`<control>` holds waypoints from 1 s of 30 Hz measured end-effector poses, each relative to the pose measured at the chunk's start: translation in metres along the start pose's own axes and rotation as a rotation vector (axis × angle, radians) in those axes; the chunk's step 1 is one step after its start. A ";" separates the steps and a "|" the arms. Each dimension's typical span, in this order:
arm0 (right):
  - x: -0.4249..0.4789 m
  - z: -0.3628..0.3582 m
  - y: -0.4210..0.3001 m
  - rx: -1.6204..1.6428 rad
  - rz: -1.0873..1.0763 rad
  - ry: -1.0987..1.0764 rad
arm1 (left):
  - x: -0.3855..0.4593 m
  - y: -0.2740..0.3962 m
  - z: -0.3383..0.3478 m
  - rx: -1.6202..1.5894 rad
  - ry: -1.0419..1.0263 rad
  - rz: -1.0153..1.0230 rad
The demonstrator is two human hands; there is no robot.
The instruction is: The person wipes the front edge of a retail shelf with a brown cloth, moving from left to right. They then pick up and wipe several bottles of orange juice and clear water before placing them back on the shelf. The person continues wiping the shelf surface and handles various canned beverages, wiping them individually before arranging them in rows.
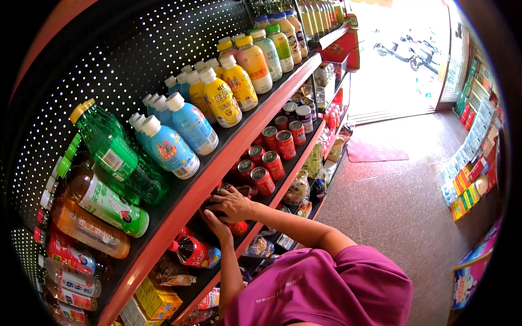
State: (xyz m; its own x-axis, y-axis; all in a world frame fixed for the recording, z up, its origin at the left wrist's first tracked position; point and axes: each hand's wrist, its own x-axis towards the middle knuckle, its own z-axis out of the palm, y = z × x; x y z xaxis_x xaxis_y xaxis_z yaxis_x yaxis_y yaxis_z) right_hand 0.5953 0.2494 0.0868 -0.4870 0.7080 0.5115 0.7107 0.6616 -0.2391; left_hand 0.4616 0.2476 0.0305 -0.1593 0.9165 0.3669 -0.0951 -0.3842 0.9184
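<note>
Both hands reach in beneath the red front edge of the upper shelf (244, 150), over the shelf below. My right hand (231, 205) lies with bent fingers over something dark, mostly hidden under it. Close against it, my left hand (217, 225) comes from below, its fingers partly behind the right hand and the shelf edge. A red drink can (237, 228) shows just under the hands. Beside the right fingers is a dark reddish, cloth-like piece (246, 190). Rows of upright red cans (263, 181) stand to the right of the hands. What the fingers grip is hidden.
Blue bottles (171, 150), yellow bottles (222, 102) and large green bottles (118, 150) fill the upper shelf. Left of my hands lies a red-labelled bottle (197, 249). Yellow boxes (157, 299) sit lower down. A floor mat (377, 148) lies near the bright doorway.
</note>
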 end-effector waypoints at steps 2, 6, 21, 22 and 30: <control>-0.002 0.003 0.007 0.046 -0.029 0.023 | -0.001 -0.002 -0.001 0.001 0.015 -0.013; 0.003 -0.001 0.006 0.113 -0.014 -0.031 | 0.000 -0.005 -0.004 -0.070 0.003 -0.050; -0.003 -0.042 0.015 0.309 -0.211 0.243 | -0.042 -0.011 -0.022 0.299 -0.186 0.075; -0.010 -0.042 0.007 0.219 -0.192 0.155 | -0.042 -0.028 -0.026 0.314 -0.200 0.102; -0.040 -0.010 -0.017 0.044 -0.093 0.134 | -0.042 -0.093 -0.037 0.207 -0.278 0.127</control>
State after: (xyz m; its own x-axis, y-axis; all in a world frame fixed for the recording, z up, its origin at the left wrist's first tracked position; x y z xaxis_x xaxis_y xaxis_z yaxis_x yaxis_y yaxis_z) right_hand 0.6073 0.2074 0.0787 -0.4754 0.6061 0.6377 0.6413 0.7349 -0.2204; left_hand 0.4405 0.2402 -0.0760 0.1190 0.8692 0.4798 0.1139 -0.4921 0.8631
